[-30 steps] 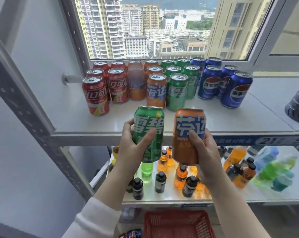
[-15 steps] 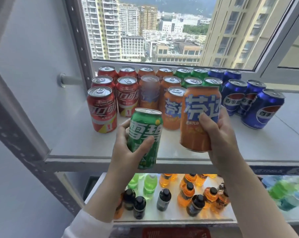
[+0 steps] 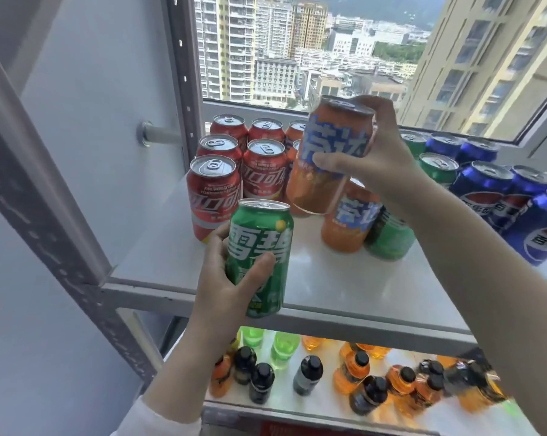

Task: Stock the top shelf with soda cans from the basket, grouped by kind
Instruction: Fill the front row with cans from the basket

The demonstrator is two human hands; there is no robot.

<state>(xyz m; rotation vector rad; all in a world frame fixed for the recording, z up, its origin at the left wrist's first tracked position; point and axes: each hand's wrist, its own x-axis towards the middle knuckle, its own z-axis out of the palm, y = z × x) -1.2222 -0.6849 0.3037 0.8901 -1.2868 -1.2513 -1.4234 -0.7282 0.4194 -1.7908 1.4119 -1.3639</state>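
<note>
Orange can (image 3: 316, 187), gripped by right fingers (image 3: 365, 104), tilts over shelved cans (image 3: 347, 225); left fingers (image 3: 261, 263) grip green can (image 3: 266, 221).

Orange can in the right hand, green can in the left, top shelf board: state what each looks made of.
Orange can: thin metal, likely aluminium, with a glossy printed wall and a bare silvery lid with pull tab. Green can: the same, a silver rim above glossy print. Top shelf: smooth pale board, faintly reflective; painted metal or laminate, cannot tell.
</note>
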